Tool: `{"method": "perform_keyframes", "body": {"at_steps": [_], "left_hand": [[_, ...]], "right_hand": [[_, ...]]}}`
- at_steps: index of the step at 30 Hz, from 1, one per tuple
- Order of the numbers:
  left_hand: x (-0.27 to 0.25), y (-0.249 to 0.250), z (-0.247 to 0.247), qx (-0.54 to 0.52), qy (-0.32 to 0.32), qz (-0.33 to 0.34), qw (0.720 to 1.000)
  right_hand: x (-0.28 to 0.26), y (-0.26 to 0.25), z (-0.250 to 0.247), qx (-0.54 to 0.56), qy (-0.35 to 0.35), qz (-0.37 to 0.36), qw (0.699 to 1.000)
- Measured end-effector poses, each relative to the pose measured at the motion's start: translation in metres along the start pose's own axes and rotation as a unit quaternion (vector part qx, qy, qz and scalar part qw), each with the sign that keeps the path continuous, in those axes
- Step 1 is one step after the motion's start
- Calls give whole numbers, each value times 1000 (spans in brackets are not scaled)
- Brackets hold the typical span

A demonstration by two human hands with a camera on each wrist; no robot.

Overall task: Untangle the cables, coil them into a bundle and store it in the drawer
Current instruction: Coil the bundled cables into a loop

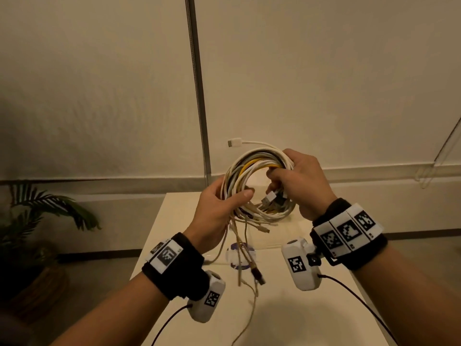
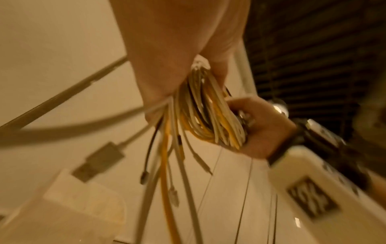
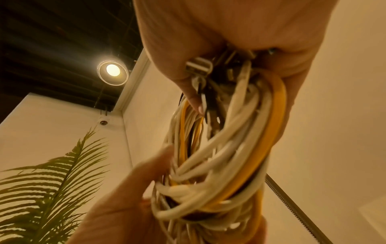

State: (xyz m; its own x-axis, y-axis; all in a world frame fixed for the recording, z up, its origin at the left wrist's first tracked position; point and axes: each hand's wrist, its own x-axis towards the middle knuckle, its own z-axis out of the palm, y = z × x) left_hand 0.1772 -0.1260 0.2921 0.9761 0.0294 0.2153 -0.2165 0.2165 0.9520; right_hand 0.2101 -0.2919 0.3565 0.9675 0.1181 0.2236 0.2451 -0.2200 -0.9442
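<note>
— Where's the cable coil point(image 1: 252, 181)?
— Held up above the white tabletop point(image 1: 294, 318), loose ends point(image 1: 245, 248) dangling down.
— And each grip?
— The left hand point(image 1: 219, 208) wraps the coil's left side, thumb across it; the right hand point(image 1: 299, 181) curls around the right side and some plugs point(image 1: 272, 196).

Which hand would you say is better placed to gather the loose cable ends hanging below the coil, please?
Probably the right hand: the left hand grips the coil exactly where the loose ends leave it, anchoring them.
</note>
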Motion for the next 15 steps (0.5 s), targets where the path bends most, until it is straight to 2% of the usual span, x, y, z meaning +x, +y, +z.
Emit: {"method": "perform_keyframes", "body": {"at_steps": [2,3,8,15], "left_hand": [[-1,-1,-6,-6,-29,-12,999],[-2,-2,-8,3,-23,-12,1000],[1,-4,-3,-1,67,-8,998],[7,-1,1,9,151,73,986]], "right_hand": [[-1,0,0,19,-5,3,1000],[-2,0,1,21,-7,-1,1000],[-5,6,18,49,4,-7,999],[-10,8,35,126,29,5,992]]}}
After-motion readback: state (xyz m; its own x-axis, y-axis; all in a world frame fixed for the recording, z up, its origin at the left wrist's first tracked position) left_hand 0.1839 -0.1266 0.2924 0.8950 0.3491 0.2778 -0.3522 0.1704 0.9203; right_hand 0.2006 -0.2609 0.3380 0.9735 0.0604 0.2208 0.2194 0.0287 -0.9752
